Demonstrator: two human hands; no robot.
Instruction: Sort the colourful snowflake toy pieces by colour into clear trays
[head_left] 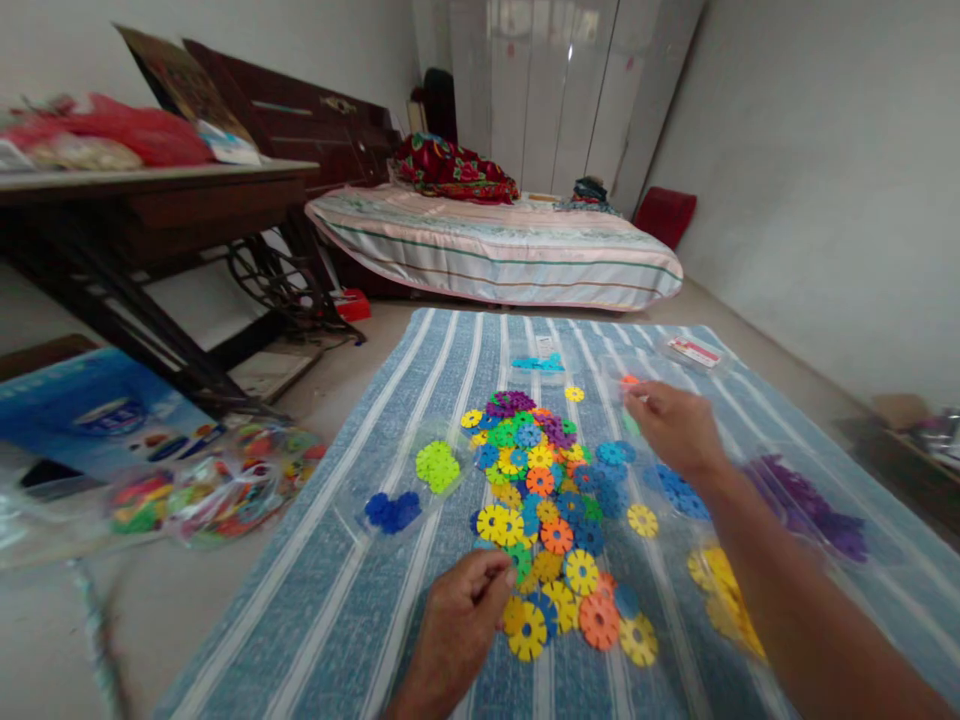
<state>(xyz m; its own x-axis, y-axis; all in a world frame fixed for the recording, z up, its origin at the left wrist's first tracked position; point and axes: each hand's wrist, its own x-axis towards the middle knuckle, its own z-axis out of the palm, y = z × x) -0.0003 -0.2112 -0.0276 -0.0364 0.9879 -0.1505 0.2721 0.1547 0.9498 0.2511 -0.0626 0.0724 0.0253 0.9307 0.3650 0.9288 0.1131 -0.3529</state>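
Observation:
A heap of flower-shaped plastic discs in yellow, orange, green, blue and purple lies on the striped cloth. At the heap's near left edge is my left hand, thumb and fingers curled together beside a green disc. Whether anything is in that pinch cannot be made out. My right hand reaches past the heap with fingers pinched over a clear plastic box. An orange disc shows just beyond its fingertips, and something pale green is below them. What these fingers hold is hidden.
Clear boxes hold lime discs, dark blue discs, light blue discs, purple discs and yellow discs. A lidded box sits at the far right. Bags of colourful pieces lie on the floor at left.

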